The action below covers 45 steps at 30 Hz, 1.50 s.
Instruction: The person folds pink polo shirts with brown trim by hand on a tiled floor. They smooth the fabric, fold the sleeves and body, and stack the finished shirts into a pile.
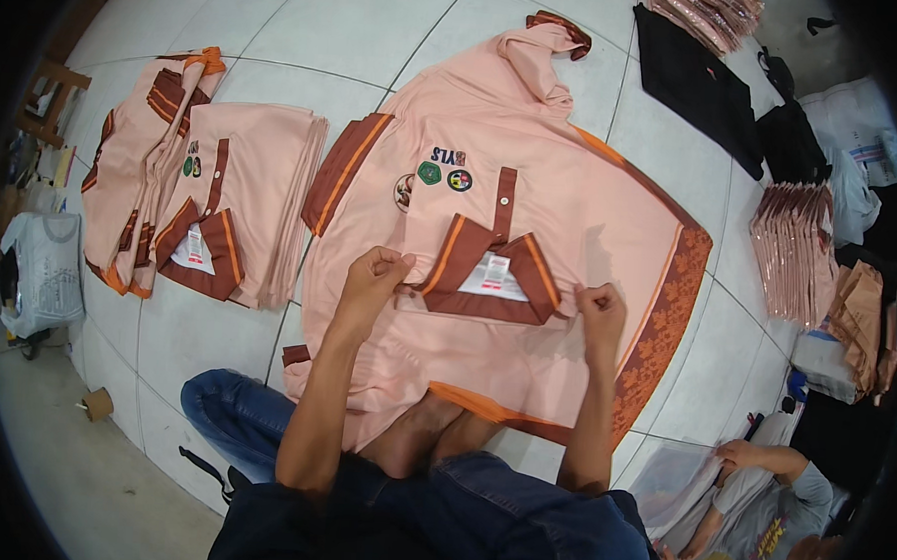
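A folded pink polo shirt (549,202) lies before me, its brown, orange-striped collar (477,307) toward my body. Badges and lettering mark its chest. My left hand (373,278) pinches the cloth at the shoulder left of the collar. On the other side, my right hand (601,317) grips the opposite shoulder edge between thumb and fingers. Under the folded shirt spreads another pink shirt (632,205) with a brown patterned hem, partly hidden by it; one sleeve (537,62) sticks out at the far side. My crossed legs sit against its near edge.
Folded pink shirts (262,159) are stacked at left, beside a loose heap of shirts (130,183). Black folded cloth (697,88) and bagged shirts (791,250) lie at right. A seated person (772,512) handles clear plastic at lower right. A tape roll (98,404) rests lower left.
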Motion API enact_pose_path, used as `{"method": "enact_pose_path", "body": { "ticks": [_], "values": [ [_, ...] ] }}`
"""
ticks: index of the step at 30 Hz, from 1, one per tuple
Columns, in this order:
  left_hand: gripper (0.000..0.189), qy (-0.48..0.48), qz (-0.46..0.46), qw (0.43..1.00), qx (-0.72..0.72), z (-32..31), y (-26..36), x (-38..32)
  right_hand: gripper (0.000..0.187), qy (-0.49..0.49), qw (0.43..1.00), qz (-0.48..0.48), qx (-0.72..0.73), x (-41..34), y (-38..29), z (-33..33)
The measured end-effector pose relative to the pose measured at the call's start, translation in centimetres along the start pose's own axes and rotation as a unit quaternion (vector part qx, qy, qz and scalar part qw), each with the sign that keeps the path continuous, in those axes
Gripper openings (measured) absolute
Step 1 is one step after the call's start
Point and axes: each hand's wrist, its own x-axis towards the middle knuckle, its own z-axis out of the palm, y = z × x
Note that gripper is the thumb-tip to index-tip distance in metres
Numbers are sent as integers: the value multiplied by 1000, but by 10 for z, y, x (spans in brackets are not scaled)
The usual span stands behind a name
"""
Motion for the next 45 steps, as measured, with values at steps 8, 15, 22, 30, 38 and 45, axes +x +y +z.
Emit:
{"method": "enact_pose_path", "body": {
  "ticks": [8,15,22,30,38,45],
  "values": [
    [52,-77,-3,934,349,-10,18,14,22,-279,934,223,22,56,-10,-39],
    [63,34,131,920,367,40,81,120,47,-140,976,166,14,176,-29,17],
    [33,211,262,857,390,91,95,206,34,103,994,12,28,244,-12,99],
    [31,161,422,729,514,84,79,189,44,149,942,-159,-255,200,-36,106],
    [36,16,501,701,508,82,63,175,64,52,846,-242,-472,171,-17,116],
    [36,179,320,823,434,46,19,48,36,141,932,-111,-316,83,-25,49]
  ]
}}
